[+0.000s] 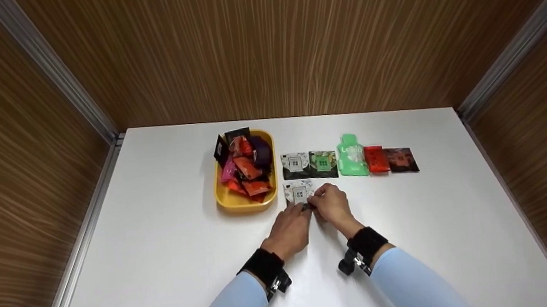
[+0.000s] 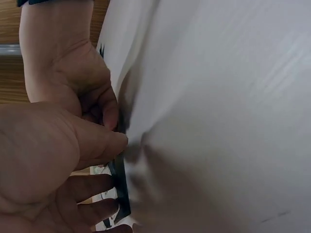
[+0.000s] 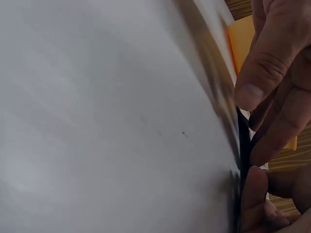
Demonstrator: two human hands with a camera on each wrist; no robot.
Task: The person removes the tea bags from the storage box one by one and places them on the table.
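Pinches the lower floral sachet (image 1: 299,194) in fingers of left hand (image 1: 288,230) and right hand (image 1: 332,204), on the tabletop (image 1: 158,209) beside the yellow tray (image 1: 244,208), and could skew it by pulling unevenly or jostle the upper floral sachet (image 1: 295,165) by overpushing.

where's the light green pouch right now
In the head view, the light green pouch lies right of centre on the white table, between the black-and-green sachet and the red packet.
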